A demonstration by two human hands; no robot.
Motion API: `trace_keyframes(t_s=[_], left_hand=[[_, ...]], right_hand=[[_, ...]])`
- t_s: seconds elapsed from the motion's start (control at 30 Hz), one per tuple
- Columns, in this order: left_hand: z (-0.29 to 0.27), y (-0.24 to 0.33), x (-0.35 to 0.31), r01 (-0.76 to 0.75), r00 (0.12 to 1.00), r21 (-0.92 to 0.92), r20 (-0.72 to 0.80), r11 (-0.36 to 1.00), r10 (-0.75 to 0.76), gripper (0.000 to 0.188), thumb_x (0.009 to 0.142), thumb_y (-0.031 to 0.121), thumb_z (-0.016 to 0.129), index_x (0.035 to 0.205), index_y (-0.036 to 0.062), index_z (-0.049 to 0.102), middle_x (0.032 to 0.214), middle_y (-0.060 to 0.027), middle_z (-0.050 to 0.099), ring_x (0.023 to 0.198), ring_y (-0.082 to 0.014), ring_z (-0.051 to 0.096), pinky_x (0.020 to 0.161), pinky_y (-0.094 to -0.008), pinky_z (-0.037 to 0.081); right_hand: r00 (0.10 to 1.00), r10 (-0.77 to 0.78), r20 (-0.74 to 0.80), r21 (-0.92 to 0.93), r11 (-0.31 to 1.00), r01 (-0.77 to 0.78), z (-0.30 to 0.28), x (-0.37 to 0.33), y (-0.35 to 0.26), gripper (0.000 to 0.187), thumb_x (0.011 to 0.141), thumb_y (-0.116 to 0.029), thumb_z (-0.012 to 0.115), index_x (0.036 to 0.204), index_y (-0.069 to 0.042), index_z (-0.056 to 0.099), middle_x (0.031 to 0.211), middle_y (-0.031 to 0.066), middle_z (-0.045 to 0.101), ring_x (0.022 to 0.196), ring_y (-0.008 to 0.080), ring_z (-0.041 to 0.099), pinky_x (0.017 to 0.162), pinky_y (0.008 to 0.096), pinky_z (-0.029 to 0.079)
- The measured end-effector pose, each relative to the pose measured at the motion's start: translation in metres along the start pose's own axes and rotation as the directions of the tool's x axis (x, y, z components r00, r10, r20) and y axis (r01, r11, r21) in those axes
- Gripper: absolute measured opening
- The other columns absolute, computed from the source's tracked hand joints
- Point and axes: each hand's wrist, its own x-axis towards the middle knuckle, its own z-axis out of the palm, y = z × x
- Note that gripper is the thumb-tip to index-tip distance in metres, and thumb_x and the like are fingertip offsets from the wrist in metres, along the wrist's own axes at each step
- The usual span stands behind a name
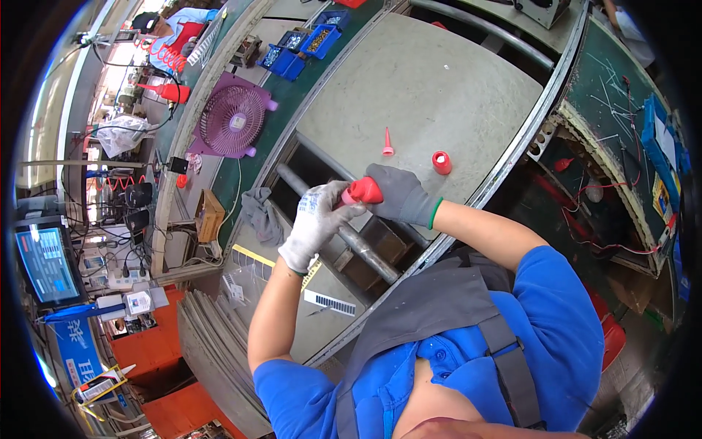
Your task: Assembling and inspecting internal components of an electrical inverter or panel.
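My left hand (316, 223), in a white glove with printing on its back, is closed around one end of a red plastic piece (368, 191). My right hand (404, 194), in a grey glove with a green cuff, grips the other end. Fingers cover much of the piece, so its full shape is hidden. Beyond my hands on the grey tabletop, a slim red cone-shaped nozzle (387, 143) stands by itself. To its right is a small red cylindrical container (441, 162) with something white in its top.
Metal rollers (369, 253) and a dark gap lie below my hands. A grey cloth (262, 216) lies left of them. Farther left sit a purple fan (232, 117) and blue bins (320, 42) of small parts. A person (172, 36) is at far left; a green-topped bench (603, 80) stands right.
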Motion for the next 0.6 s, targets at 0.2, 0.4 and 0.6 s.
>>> trace_keyframes(t_s=[0.2,0.4,0.6], left_hand=[[-0.006,0.003,0.006,-0.11,0.993,0.421,0.08,0.9,0.084,0.04,0.078,0.022,0.078,0.111,0.0019,0.068,0.09,-0.015,0.069,0.087,-0.0298,0.066,0.083,-0.039,0.051],[0.007,-0.015,0.007,-0.149,0.983,0.459,-0.026,0.876,0.181,0.04,0.076,0.026,0.078,0.106,0.0022,0.068,0.091,-0.0162,0.069,0.089,-0.034,0.065,0.086,-0.0415,0.05],[0.04,-0.017,0.017,-0.027,0.986,-0.03,-0.163,0.999,0.022,0.043,0.079,0.013,0.078,0.117,-0.0027,0.064,0.1,-0.0092,0.07,0.093,-0.0152,0.065,0.084,-0.0296,0.052]], right_hand=[[0.984,-0.066,0.168,0.031,0.998,0.062,-0.026,0.007,-0.007,0.042,0.077,-0.034,0.074,0.103,-0.009,0.052,0.098,0.0169,0.066,0.092,0.0343,0.068,0.079,0.0457,0.054],[0.998,-0.001,-0.059,0.796,0.604,0.048,-0.07,0.025,-0.018,0.051,0.08,-0.036,0.076,0.116,-0.007,0.056,0.098,0.0102,0.067,0.093,0.0231,0.068,0.084,0.0374,0.053],[0.952,0.214,-0.217,0.36,0.924,-0.126,-0.128,0.059,0.121,0.069,0.081,-0.052,0.076,0.127,-0.008,0.05,0.113,0.0143,0.067,0.106,0.0261,0.067,0.09,0.0374,0.051]])
